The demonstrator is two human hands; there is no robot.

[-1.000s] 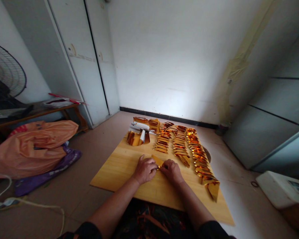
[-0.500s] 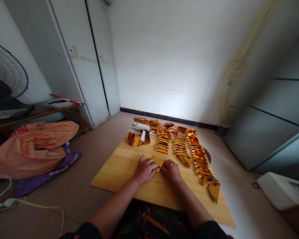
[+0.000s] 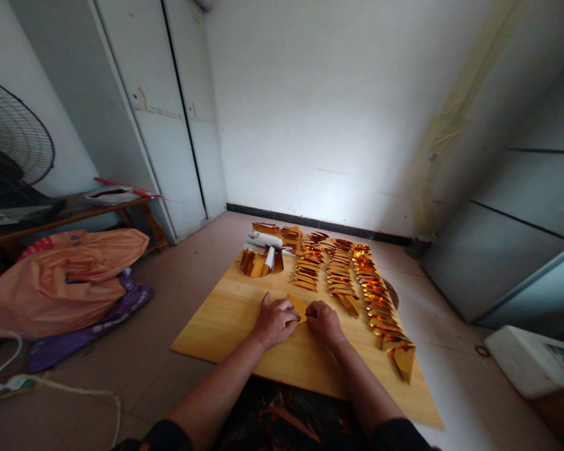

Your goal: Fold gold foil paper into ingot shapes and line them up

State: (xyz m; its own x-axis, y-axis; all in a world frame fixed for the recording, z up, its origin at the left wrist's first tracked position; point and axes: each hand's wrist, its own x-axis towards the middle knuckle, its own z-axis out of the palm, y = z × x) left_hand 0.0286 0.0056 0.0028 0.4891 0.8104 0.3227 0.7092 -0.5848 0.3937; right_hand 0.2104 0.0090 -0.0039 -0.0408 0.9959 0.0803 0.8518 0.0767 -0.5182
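A small sheet of gold foil paper (image 3: 297,303) lies on the wooden board (image 3: 211,332) between my two hands. My left hand (image 3: 276,322) presses on its left side with curled fingers that cover part of it. At the right edge of the sheet, my right hand (image 3: 323,321) has its fingers closed, pinching the paper. Beyond my hands stand rows of folded gold paper pieces, a left row (image 3: 306,270), a middle row (image 3: 342,275) and a long right row (image 3: 378,300). A curved stack of gold sheets (image 3: 254,263) sits at the board's back left.
White rolled paper (image 3: 264,240) lies behind the stack. On the floor to the left are an orange bag (image 3: 61,275), a purple bag (image 3: 94,326) and a white cable (image 3: 70,388). A fan (image 3: 14,138) stands far left; a white box (image 3: 531,357) is at right.
My right hand has shifted slightly rightward and more of the gold sheet shows between my hands. The left hand stays nearly in place. The folded rows have not moved.
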